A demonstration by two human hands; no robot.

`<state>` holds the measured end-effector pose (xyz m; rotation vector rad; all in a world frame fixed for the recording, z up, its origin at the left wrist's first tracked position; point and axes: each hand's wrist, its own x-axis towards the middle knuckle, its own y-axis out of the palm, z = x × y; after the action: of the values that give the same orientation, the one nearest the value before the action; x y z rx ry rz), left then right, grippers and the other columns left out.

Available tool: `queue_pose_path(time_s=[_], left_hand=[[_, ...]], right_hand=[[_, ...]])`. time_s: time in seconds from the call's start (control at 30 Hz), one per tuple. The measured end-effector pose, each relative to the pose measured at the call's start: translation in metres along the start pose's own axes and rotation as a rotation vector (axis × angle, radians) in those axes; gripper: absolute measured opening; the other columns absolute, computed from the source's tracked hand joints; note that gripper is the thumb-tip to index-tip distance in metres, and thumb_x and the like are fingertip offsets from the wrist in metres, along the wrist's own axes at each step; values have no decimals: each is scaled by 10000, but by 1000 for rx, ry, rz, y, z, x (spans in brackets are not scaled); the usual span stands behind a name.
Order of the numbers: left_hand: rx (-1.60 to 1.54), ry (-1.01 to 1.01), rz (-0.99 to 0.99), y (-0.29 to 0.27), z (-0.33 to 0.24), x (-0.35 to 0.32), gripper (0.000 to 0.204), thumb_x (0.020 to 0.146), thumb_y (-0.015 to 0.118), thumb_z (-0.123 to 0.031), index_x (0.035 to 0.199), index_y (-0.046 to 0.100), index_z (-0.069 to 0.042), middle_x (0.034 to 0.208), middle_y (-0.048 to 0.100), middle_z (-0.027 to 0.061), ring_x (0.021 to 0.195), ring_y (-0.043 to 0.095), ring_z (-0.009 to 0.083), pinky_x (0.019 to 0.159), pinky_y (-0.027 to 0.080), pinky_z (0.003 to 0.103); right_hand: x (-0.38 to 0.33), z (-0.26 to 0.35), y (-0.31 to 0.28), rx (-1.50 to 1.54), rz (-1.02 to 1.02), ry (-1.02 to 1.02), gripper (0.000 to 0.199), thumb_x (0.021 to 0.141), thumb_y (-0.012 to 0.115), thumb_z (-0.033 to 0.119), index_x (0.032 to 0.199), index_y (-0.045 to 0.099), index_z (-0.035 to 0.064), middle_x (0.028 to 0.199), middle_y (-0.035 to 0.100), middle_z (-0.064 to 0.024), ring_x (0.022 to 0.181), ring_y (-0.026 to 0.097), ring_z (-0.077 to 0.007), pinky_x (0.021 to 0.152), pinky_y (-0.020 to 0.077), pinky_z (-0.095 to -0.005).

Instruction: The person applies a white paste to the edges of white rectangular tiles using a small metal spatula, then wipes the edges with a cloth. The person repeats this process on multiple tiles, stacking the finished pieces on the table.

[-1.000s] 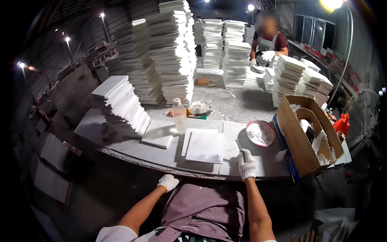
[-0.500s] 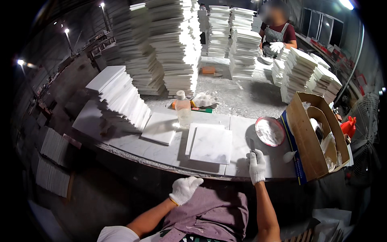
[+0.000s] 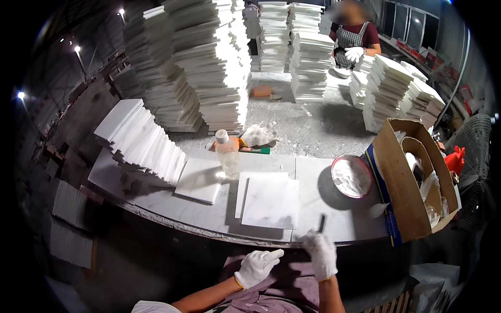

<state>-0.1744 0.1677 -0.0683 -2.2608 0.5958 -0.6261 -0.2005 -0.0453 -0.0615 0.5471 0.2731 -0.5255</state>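
The right hand (image 3: 321,254), in a white glove, is curled around a thin dark stick-like tool (image 3: 321,223) whose tip points up toward twelve o'clock, resting at the near edge of the worktable (image 3: 323,195). The tool sits at about six o'clock in the view, just beside the lower right corner of a white marble tile (image 3: 271,202) that lies flat on top of another tile. The left hand (image 3: 257,266), also gloved in white, hangs below the table edge at seven o'clock from the tool; its fingers are loosely bent with the forefinger stretched toward the right hand, and it holds nothing (the two gloves are near but apart).

At ten o'clock from the tile lies a single tile (image 3: 199,179), and beyond it a slanted row of tiles (image 3: 143,138) leans in a fan. A clear plastic bottle (image 3: 228,154) stands upright at eleven o'clock, touching the stacked tile's far edge. A round metal dish (image 3: 352,176) with white contents sits at two o'clock, and an open cardboard box (image 3: 402,182) stands at three o'clock. A crumpled white glove or rag (image 3: 258,134) lies behind the bottle. Tall tile stacks (image 3: 209,62) rise at twelve o'clock, where another person (image 3: 354,39) in a checked apron works.
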Motion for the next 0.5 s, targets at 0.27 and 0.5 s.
queue_pose_path(time_s=[0.27, 0.5], left_hand=[[-25, 3, 319, -4, -12, 0, 353, 936, 530, -464, 810, 655, -159, 693, 631, 101, 624, 611, 340, 539, 465, 438], [-5, -48, 164, -3, -14, -14, 275, 903, 618, -269, 1096, 690, -87, 880, 705, 79, 699, 638, 290, 656, 499, 411]], right_hand=[[-19, 31, -29, 25, -336, -233, 244, 997, 547, 260, 1176, 540, 94, 1139, 633, -36, 970, 611, -144, 805, 499, -311], [-49, -3, -12, 105, -183, -174, 207, 1014, 521, 227, 1144, 533, 66, 965, 562, -18, 796, 537, -90, 632, 449, -228]])
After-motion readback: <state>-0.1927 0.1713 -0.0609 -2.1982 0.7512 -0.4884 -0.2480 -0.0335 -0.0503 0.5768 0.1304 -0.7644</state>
